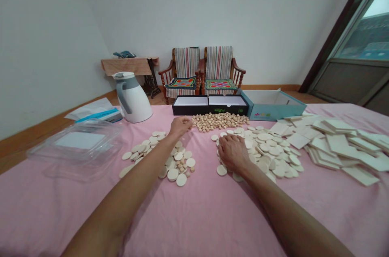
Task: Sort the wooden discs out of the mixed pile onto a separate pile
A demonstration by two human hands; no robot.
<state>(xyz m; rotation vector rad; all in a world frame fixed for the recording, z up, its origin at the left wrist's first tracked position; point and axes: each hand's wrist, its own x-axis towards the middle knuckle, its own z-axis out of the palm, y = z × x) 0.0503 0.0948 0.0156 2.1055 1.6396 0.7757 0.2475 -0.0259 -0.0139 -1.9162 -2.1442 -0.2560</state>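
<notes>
A light touch seemed advisable.
Left hand (pixel 181 125) was at small blocks (pixel 220 121), right hand (pixel 234 151) over discs (pixel 269 147); whether either grip held anything could not be told.

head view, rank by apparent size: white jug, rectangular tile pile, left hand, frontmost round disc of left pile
Largest to smallest:
1. Rectangular tile pile
2. White jug
3. Left hand
4. Frontmost round disc of left pile
</notes>
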